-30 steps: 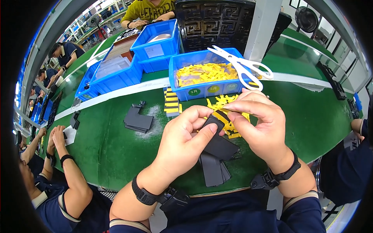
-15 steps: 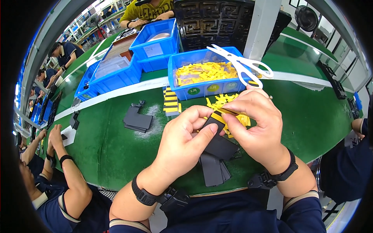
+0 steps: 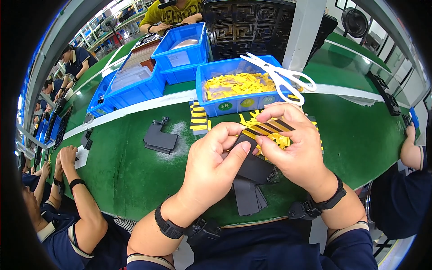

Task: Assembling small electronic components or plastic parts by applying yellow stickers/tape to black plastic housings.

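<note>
My left hand grips a flat black plate, its thumb pressed on the upper face near the far end. A strip striped yellow and black is pinched between the thumb and fingers of my right hand; the strip's left end meets the plate's far edge. Whether that end is stuck down, I cannot tell. Below the held plate lies a fanned stack of black plates. Loose yellow pieces are heaped on the green table behind my hands, partly hidden by them.
Beyond the heap stands a blue bin of yellow scraps, with white scissors across its right rim. Striped strips sit left of it. L-shaped black plates lie left on the green table. Co-workers sit left, right and across.
The striped strip, seen nearly edge-on before, has turned so its striped face shows, and my right fingers have shifted along it. My left hand still grips the plate.
</note>
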A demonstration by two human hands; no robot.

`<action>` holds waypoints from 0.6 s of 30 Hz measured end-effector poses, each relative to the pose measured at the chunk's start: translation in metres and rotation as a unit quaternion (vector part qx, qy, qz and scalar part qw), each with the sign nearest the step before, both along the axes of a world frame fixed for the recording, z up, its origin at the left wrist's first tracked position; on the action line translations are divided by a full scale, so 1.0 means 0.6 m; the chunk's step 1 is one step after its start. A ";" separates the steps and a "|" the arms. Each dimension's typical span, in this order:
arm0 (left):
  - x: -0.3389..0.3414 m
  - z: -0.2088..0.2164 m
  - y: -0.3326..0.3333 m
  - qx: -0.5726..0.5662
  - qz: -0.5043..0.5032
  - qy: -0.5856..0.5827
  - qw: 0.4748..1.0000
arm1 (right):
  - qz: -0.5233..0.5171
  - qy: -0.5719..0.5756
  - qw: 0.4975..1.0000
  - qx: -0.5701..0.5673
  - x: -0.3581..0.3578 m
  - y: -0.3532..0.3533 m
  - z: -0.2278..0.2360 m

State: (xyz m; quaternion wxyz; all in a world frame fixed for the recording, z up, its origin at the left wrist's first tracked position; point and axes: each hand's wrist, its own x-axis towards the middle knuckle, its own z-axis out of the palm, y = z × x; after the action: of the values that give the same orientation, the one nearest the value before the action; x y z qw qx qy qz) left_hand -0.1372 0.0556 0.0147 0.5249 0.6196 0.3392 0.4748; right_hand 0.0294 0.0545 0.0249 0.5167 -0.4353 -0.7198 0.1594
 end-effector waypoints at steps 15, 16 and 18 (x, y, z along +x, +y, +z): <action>-0.002 -0.010 0.011 -0.051 0.016 -0.033 0.998 | -0.015 -0.207 0.956 0.209 0.011 0.002 0.010; -0.003 -0.011 0.011 -0.051 0.011 -0.026 0.998 | -0.006 -0.233 0.947 0.222 0.011 0.002 0.009; -0.006 -0.004 0.010 -0.052 0.005 -0.018 0.998 | -0.016 -0.228 0.948 0.223 0.016 0.004 0.014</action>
State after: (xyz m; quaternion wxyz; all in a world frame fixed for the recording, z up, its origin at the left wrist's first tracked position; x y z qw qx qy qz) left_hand -0.1405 0.0616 0.0125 0.5598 0.5811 0.3572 0.4704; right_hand 0.0390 0.0568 0.0334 0.4251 -0.3446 -0.8287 -0.1172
